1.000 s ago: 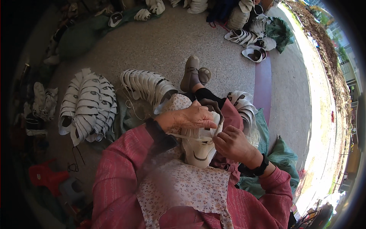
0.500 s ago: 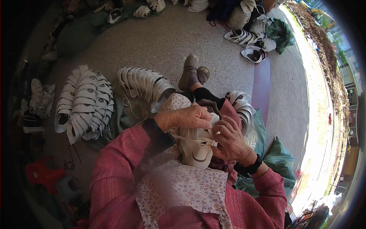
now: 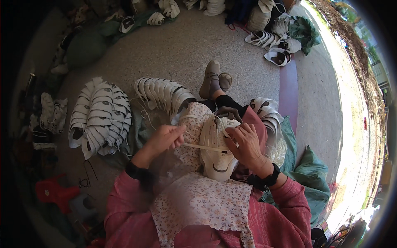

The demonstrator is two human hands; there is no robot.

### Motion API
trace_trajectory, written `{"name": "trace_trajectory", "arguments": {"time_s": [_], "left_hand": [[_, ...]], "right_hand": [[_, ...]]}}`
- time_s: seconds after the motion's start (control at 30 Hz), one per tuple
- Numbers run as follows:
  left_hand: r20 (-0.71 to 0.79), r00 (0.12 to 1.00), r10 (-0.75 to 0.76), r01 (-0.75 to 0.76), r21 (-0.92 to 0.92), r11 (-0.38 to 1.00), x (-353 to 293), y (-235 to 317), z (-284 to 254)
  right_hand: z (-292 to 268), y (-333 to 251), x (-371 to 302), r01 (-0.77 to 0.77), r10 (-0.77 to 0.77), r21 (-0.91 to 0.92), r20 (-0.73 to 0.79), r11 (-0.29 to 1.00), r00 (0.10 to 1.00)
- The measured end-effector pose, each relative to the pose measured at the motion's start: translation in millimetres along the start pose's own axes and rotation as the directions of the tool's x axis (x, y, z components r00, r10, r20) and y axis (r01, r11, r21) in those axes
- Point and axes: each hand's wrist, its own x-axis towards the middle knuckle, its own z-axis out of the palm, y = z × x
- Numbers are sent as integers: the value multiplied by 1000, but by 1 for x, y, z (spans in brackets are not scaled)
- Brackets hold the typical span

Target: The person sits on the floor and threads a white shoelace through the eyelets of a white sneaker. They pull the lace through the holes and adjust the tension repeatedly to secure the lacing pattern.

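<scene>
A cream shoe upper (image 3: pixel 213 160) lies across my lap on a flowered apron (image 3: pixel 198 198), its rounded toe toward me and its dark-lined opening away. My left hand (image 3: pixel 167 138) is off to its left, fingers pinched on a pale shoelace (image 3: pixel 198 146). That flat lace stretches across the front of the upper, and a thinner loop arcs above it. On the right side of the upper, my right hand (image 3: pixel 250 149) grips the edge near the eyelets with bent fingers. Its fingertips are partly hidden.
Nested stacks of white uppers stand on the floor at left (image 3: pixel 101 115) and ahead (image 3: pixel 163 93); another stack (image 3: pixel 266 113) sits right of my knee. Green sacks (image 3: pixel 308 169) lie at right, a red plastic stool (image 3: pixel 58 191) at lower left. More uppers (image 3: pixel 277 57) lie far right.
My left hand has moved left, away from the upper, drawing out lace. My right hand stays at the upper's right side. The view has shifted slightly.
</scene>
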Motion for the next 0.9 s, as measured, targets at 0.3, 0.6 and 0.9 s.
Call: {"name": "trace_trajectory", "arguments": {"time_s": [0.3, 0.6, 0.9], "left_hand": [[188, 980, 72, 154, -932, 327, -27, 0, 62], [80, 802, 592, -441, -590, 676, -95, 54, 0], [-597, 681, 423, -699, -702, 135, -123, -8, -112]], "right_hand": [[-9, 3, -17, -433, 318, 797, 318, 420, 893], [-29, 17, -47, -268, 341, 959, 223, 90, 913], [-72, 151, -240, -445, 803, 889, 341, -106, 489]]}}
